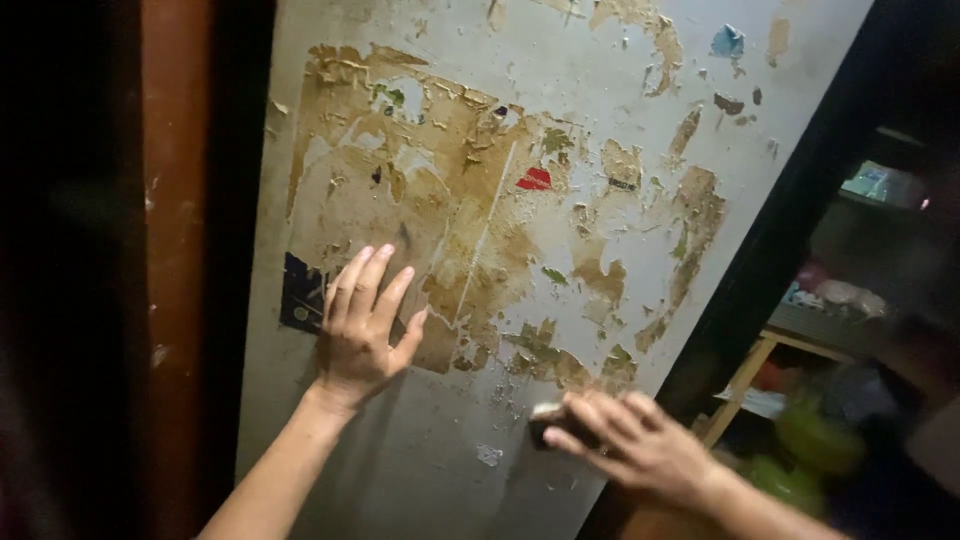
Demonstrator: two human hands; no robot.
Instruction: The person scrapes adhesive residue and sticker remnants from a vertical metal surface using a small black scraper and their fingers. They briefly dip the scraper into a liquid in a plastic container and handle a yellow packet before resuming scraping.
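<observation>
1. Dim and cramped, the room shows a tall pale door panel [560,250] standing upright, tilted in the view, with a reddish-brown post [172,250] at its left and dark shelves [830,330] of blurred clutter at its right.
2. Across the panel's upper and middle part lies a wide patch of brown sticker residue [440,200], torn paper and glue with a small red scrap [535,180] and a dark blue scrap [300,292] left in it.
3. Left hand [360,330] lies flat on the panel beside the blue scrap, fingers [365,280] spread and released, holding nothing.
4. Right hand [630,445] presses a small dark scrubbing pad [548,418] against the panel just below the residue; its fingers are curled over the pad, grasping it. The pad is blurred, so its make is unclear.
5. Judging by its size, the pad is light and probably soft, best held from behind with the fingertips pushing it flat.
6. Residue looks thin, brittle and firmly stuck; the panel seems stiff and probably swings, so a bracing palm suits it.
</observation>
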